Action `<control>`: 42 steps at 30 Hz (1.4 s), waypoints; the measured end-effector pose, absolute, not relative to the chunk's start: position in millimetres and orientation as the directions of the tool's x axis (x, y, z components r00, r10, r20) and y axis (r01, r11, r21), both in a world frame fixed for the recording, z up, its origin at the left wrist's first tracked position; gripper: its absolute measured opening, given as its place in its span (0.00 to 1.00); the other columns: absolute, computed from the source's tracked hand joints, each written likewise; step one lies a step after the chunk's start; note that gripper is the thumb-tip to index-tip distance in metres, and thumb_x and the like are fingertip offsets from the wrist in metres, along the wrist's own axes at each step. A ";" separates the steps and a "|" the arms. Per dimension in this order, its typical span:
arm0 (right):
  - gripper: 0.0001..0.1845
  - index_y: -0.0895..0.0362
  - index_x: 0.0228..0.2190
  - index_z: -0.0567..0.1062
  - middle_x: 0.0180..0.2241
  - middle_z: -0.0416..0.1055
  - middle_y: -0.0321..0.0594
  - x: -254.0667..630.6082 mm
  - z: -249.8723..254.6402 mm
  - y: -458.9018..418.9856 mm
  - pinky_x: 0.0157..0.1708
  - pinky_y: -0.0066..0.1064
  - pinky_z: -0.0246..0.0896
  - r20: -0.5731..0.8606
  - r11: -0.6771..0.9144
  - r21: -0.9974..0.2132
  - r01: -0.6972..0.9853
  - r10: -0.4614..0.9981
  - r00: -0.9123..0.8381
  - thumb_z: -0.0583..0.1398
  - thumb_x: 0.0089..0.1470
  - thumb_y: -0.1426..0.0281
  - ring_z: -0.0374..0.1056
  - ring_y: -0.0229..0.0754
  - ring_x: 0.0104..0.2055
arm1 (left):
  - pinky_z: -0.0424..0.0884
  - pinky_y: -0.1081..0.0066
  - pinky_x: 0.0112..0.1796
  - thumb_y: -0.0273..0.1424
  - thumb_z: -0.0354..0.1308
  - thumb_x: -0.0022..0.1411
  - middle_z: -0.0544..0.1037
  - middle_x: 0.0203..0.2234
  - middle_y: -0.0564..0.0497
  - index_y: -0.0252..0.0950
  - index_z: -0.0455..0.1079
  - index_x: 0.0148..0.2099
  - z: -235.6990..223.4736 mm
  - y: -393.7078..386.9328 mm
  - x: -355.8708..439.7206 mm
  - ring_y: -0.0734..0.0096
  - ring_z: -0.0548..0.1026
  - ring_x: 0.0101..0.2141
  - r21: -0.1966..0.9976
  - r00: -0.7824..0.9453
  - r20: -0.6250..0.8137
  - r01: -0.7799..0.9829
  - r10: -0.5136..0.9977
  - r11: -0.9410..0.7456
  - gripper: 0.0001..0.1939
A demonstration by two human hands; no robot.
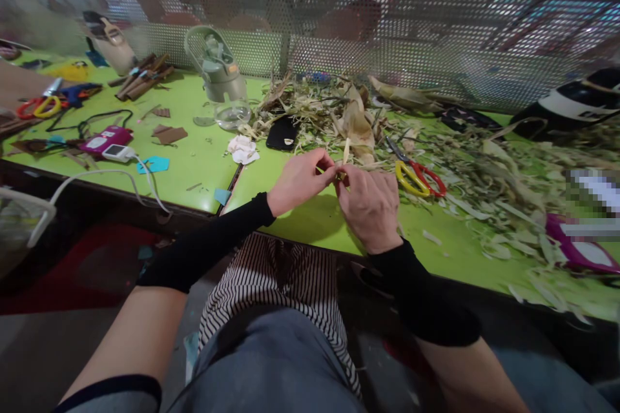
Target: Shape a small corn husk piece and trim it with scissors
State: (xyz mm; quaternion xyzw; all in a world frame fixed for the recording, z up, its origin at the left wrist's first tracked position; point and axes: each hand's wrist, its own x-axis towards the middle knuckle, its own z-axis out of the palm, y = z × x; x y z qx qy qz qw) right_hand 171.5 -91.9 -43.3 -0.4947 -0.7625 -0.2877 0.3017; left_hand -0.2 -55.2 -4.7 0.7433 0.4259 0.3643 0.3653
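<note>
so the biggest thing in the room is a perforated metal screen (411,45) running along the far side, well behind the yellow-and-red scissors (417,174) i'm using as the landmark. the bench (203,164) is under them, bright lime green, shiny, littered with scraps, and it has a seam well to the left of the scissors

the husk pile (314,103) is dry and stringy, sits behind the scissors and spreads way off to their right. imo that's the main hazard: it's such a tangle that a sleeve or knuckle dragging through could sweep bits off the near edge, or bury something small

further back and left of the scissors there's a clear bottle (225,84) with a green lid. reach carelessly and it might tip

left hand (305,181) and right hand (371,203) are both left of the scissors, the right one nearest. their fingers are pinched together at the tips on something thin

black phone, i think (278,132), lies left of the scissors, past the hands

smallest, a pale strip (347,150), husk by the look of it, just left of the scissors at the fingertips. brittle stuff, so pulling too hard could split it, and a loose pinch could drop it into the lookalike mess
</note>
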 end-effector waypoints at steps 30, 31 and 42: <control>0.08 0.52 0.31 0.77 0.30 0.78 0.40 184.1 -50.7 -107.3 0.41 0.44 0.65 0.393 0.469 -0.408 0.784 0.865 -0.313 0.62 0.63 0.66 0.72 0.48 0.35 | 0.68 0.69 0.39 0.29 0.56 0.72 0.80 0.35 0.46 0.34 0.73 0.40 -62.1 -70.9 -18.4 0.67 0.75 0.36 0.486 0.723 0.196 0.515 0.662 -0.706 0.07; 0.08 0.52 0.31 0.77 0.30 0.78 0.40 185.0 -50.5 -107.2 0.40 0.43 0.65 0.387 0.459 -0.426 0.780 0.871 -0.302 0.61 0.63 0.66 0.72 0.48 0.34 | 0.68 0.69 0.39 0.31 0.57 0.71 0.80 0.34 0.46 0.34 0.73 0.40 -60.9 -70.4 -18.3 0.67 0.75 0.36 0.518 0.713 0.200 0.505 0.672 -0.690 0.06; 0.09 0.52 0.35 0.80 0.35 0.80 0.42 179.4 -56.8 -111.4 0.44 0.46 0.67 0.568 0.520 -0.413 0.748 0.789 -0.235 0.62 0.66 0.63 0.74 0.51 0.41 | 0.67 0.70 0.39 0.31 0.59 0.70 0.82 0.36 0.48 0.34 0.75 0.42 -55.9 -65.6 -11.8 0.69 0.75 0.36 0.644 0.632 0.144 0.524 0.761 -0.557 0.06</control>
